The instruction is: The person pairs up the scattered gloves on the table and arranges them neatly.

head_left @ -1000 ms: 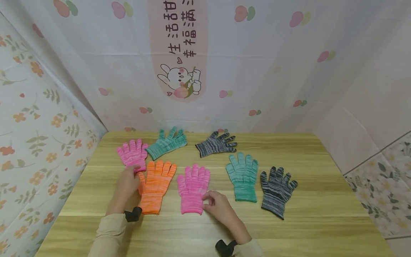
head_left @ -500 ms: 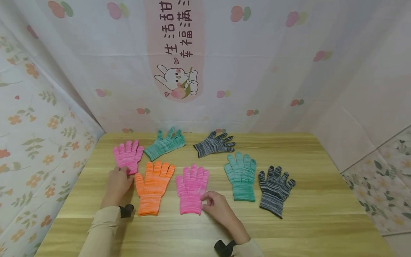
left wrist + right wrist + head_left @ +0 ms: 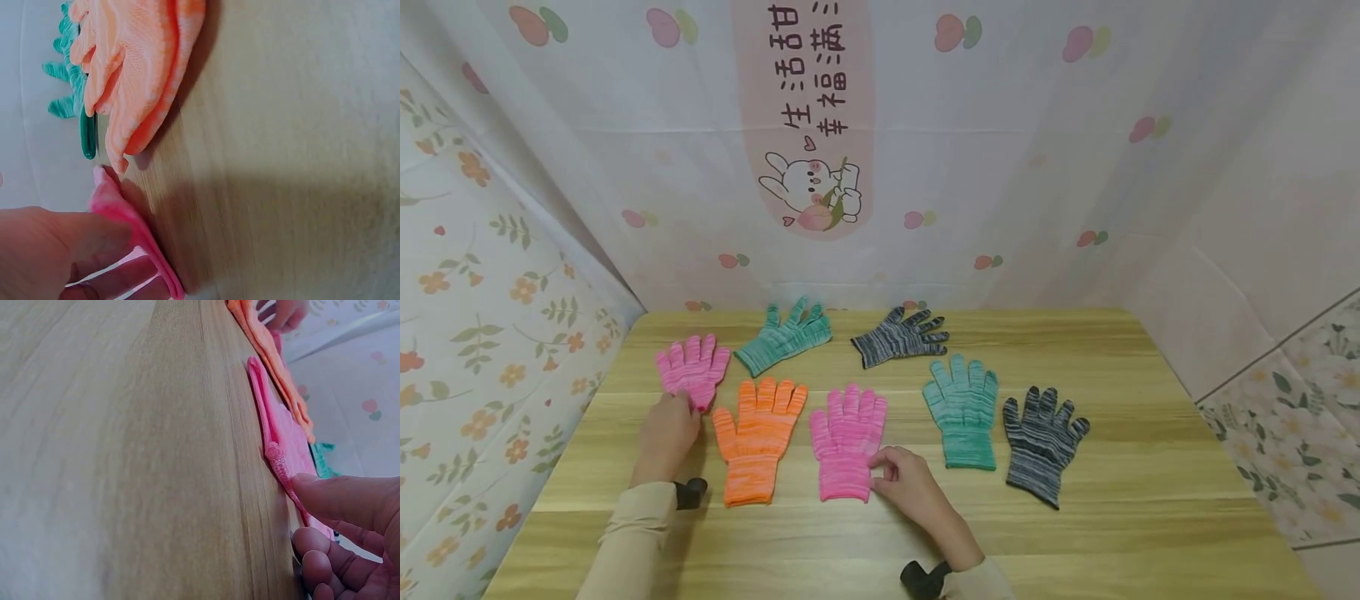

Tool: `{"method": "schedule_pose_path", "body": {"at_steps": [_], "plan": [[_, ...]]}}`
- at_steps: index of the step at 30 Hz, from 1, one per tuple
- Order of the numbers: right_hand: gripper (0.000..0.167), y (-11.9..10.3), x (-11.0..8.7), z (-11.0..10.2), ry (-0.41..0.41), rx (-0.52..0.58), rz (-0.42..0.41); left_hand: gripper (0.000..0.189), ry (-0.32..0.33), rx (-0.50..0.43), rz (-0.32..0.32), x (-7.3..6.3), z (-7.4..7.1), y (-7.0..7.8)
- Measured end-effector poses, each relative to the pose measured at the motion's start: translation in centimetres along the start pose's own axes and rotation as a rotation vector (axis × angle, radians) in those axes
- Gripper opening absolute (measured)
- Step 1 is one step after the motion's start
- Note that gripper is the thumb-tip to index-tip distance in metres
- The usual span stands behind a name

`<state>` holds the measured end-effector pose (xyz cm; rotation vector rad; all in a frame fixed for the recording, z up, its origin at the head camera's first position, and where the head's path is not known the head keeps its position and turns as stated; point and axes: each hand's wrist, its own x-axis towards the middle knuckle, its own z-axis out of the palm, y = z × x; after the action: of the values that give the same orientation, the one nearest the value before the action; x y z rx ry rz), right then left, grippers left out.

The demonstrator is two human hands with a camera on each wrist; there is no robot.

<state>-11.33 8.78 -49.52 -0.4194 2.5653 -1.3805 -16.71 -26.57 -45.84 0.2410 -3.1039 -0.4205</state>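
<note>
Your left hand (image 3: 672,423) is holding the cuff of the left pink glove (image 3: 691,367), thumb against the near side of the fabric. That glove is lying straight ahead of the hand, on the left part of the surface (image 3: 820,554), its long axis running away from you and tipping slightly left, fingers pointing toward the far edge. Your right hand (image 3: 910,485) is pinching the right edge of the middle pink glove (image 3: 844,446) by the cuff, thumb and index finger drawn narrow. Here the glove is lying to the hand's left, its long axis running almost straight away from you. So each pink glove is having its own nearer hand, and the orange glove (image 3: 762,437) is lying flat between the two, its thumb side facing your left hand.

Counting, you are looking at seven gloves: two pink, one orange, two green and two gray-black. The far green glove (image 3: 784,340) and the far gray-black glove (image 3: 898,337) are slanting along the back, fingers pointing rightward; the near green glove (image 3: 962,408) and the near gray-black glove (image 3: 1045,446) are lying right of the middle pink one, apart from both hands.
</note>
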Motion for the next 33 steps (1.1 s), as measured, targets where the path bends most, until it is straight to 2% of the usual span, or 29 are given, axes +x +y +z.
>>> {"method": "schedule_pose_path", "body": {"at_steps": [6, 14, 18, 21, 24, 27, 29, 33], "plan": [[0.017, -0.1, 0.0, 0.1, 0.001, -0.002, 0.002, 0.021, 0.006, -0.084, -0.078, 0.2, -0.3, -0.6], [0.017, -0.1, -0.1, 0.1, 0.015, -0.004, -0.008, 0.023, 0.021, -0.121, -0.051, 0.0, -0.5, -3.3], [0.017, -0.1, -0.1, 0.0, 0.017, -0.007, -0.015, 0.034, 0.031, -0.15, 0.021, -0.4, -0.7, -4.0], [0.017, -0.1, -0.1, 0.0, 0.014, -0.013, -0.011, 0.042, 0.034, -0.145, 0.106, -0.6, -1.0, -4.1], [0.017, -0.1, 0.0, 0.0, 0.011, -0.014, -0.011, 0.04, 0.03, -0.132, 0.186, -0.7, -1.4, -4.0], [0.017, 0.0, 0.0, 0.0, 0.009, -0.012, -0.007, 0.038, 0.013, -0.165, 0.255, -0.7, -2.2, -3.4], [0.016, 0.1, -0.1, 0.0, 0.01, -0.016, -0.008, 0.035, 0.004, -0.179, 0.271, -0.7, -3.0, -2.8], [0.016, 0.1, -0.1, 0.0, 0.011, -0.009, -0.011, 0.03, -0.012, -0.177, 0.228, -0.4, -5.3, -1.7]]}}
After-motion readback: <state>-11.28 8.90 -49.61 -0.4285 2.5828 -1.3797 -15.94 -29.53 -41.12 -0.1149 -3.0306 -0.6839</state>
